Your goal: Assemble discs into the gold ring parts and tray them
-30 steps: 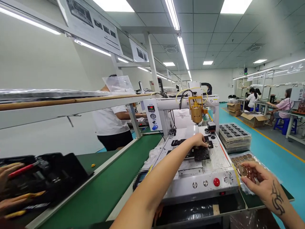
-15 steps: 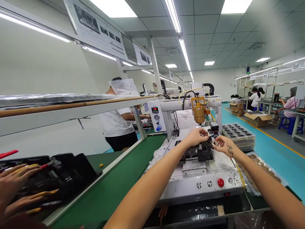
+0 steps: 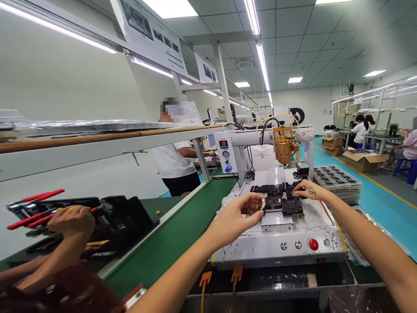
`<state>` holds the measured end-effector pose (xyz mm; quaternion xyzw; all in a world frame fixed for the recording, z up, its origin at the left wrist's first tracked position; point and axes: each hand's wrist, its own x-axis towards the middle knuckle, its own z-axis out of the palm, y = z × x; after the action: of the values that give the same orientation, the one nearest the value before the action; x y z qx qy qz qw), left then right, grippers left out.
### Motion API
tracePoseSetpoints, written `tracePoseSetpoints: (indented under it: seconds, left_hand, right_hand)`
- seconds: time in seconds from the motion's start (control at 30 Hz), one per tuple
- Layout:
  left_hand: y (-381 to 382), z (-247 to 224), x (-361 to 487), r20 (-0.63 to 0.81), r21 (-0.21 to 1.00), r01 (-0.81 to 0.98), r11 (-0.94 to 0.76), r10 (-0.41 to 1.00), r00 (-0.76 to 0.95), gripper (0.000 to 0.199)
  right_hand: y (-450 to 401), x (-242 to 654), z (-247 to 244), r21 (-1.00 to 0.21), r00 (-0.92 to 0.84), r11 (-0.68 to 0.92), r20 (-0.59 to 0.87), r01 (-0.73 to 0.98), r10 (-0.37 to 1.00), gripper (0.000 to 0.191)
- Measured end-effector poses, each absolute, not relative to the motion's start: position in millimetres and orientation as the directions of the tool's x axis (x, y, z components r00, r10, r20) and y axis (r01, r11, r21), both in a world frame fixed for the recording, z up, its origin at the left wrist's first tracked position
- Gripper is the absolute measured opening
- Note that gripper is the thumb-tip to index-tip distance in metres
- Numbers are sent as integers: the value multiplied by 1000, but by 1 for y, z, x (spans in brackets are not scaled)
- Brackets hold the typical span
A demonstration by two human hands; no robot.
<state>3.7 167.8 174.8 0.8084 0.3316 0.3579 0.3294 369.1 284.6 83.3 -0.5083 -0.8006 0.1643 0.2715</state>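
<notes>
Copper-coloured disc (image 3: 260, 204): pinched by our left hand (image 3: 237, 216), at the near-left of the black fixture (image 3: 274, 201). Our right hand (image 3: 309, 190) reaches its right side; can't tell that grip.

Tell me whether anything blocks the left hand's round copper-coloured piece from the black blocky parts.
Nothing visible stands between the round copper-coloured piece in the left hand and the left end of the black blocky parts; the right hand is at their right end.

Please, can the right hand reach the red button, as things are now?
Probably yes: the red button sits uncovered on the machine's front, and only the low black parts lie between it and the right hand.
</notes>
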Motion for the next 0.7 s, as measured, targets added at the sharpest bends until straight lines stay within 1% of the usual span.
tracePoseSetpoints:
  seconds: [0.1, 0.2, 0.27, 0.33, 0.37, 0.43, 0.47, 0.53, 0.57, 0.63, 0.7]
  left_hand:
    - [154, 166, -3, 436, 736, 310, -602, 771, 464, 26]
    - [141, 151, -3, 470, 735, 276, -619, 759, 450, 24]
    - [131, 132, -5, 471, 744, 263, -615, 761, 447, 26]
    - [119, 105, -6, 424, 778, 255, -575, 779, 463, 28]
    - [114, 89, -7, 373, 805, 250, -538, 787, 492, 29]
    - [106, 51, -3, 233, 856, 256, -450, 777, 585, 29]
    - [103, 31, 1, 162, 863, 279, -422, 753, 637, 28]
    - [103, -7, 10, 69, 826, 352, -441, 697, 714, 28]
    - [103, -25, 15, 57, 788, 385, -480, 680, 731, 29]
    - [104, -55, 20, 91, 715, 413, -565, 660, 746, 33]
    - [101, -78, 18, 162, 673, 397, -624, 648, 744, 37]
  right_hand:
    - [281, 362, 85, -506, -260, 418, 354, 755, 898, 27]
    - [258, 356, 84, -495, -111, 380, 489, 782, 865, 31]
    - [223, 355, 76, -498, 3, 354, 582, 792, 813, 33]
    - [174, 354, 60, -508, 106, 325, 649, 798, 754, 33]
    - [147, 354, 50, -515, 153, 305, 670, 801, 727, 33]
    - [99, 353, 26, -531, 229, 253, 681, 809, 695, 31]
    - [81, 353, 14, -534, 274, 206, 682, 820, 678, 34]
    - [58, 350, -6, -530, 327, 129, 678, 838, 658, 43]
    - [52, 348, -13, -528, 353, 95, 680, 844, 643, 46]
    - [44, 339, -22, -532, 397, 60, 697, 845, 597, 48]
    - [35, 325, -28, -561, 405, 88, 689, 823, 601, 40]
